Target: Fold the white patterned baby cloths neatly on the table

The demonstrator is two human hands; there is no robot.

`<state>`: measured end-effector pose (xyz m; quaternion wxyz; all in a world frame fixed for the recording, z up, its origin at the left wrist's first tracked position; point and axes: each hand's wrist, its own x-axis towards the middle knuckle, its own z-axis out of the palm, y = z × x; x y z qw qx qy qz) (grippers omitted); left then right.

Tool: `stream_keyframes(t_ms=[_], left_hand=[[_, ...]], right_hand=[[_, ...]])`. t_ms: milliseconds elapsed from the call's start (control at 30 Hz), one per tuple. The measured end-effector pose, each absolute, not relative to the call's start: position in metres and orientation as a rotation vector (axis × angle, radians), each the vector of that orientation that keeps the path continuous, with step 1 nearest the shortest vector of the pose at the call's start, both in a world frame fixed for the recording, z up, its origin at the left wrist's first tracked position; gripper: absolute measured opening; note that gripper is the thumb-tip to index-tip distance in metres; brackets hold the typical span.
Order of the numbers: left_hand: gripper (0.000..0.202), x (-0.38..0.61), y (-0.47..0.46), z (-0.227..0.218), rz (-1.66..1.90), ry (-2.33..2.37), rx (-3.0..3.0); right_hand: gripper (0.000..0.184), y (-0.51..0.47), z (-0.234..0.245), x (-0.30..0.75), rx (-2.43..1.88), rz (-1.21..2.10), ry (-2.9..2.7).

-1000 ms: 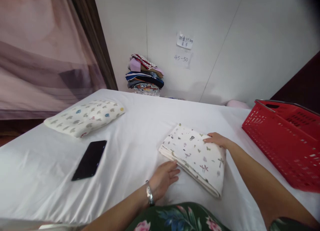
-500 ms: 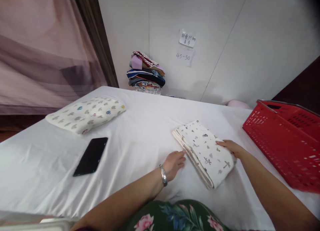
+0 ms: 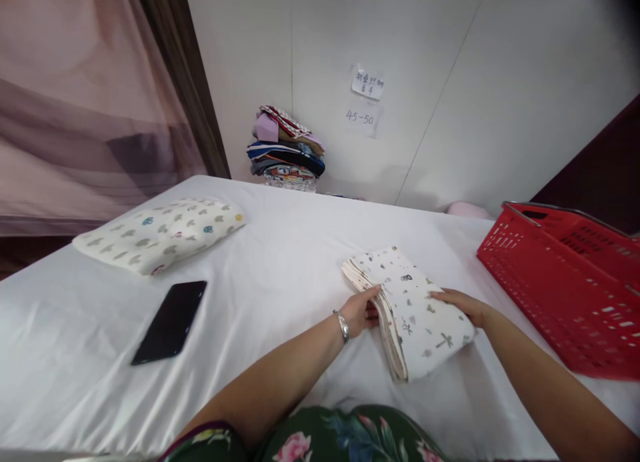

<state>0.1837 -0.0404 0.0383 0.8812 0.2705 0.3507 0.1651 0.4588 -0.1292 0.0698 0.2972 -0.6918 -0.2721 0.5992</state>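
Observation:
A thick folded white cloth (image 3: pixel 415 309), printed with small palm trees and other little motifs, lies on the white-covered table. Its layered folded edge faces left. My left hand (image 3: pixel 361 312), with a silver bracelet at the wrist, grips that edge, thumb on top and fingers partly hidden under the layers. On the opposite side my right hand (image 3: pixel 464 305) holds the right edge; its thumb lies on the top face and the other fingers are partly out of sight.
A red plastic basket (image 3: pixel 555 282) stands on the right. To the left lie a black phone (image 3: pixel 170 322) and another folded patterned cloth (image 3: pixel 160 235). Behind the table, a stack of folded textiles (image 3: pixel 287 149) rises against the wall, near a pink item (image 3: pixel 467 210).
My left hand has moved from beside the folded cloth onto its left edge and closed there. The cloth's near left side is slightly lifted and turned. My right hand keeps its place.

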Motion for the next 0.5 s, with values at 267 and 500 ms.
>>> stream_keyframes(t_ms=[267, 500], left_hand=[[0.032, 0.174, -0.01, 0.049, 0.567, 0.793, 0.792], [0.03, 0.132, 0.075, 0.096, 0.812, 0.817, 1.126]], right_hand=[[0.049, -0.126, 0.078, 0.424, -1.674, 1.368, -0.731], [0.048, -0.084, 0.085, 0.366, -1.509, 1.068, -0.814]])
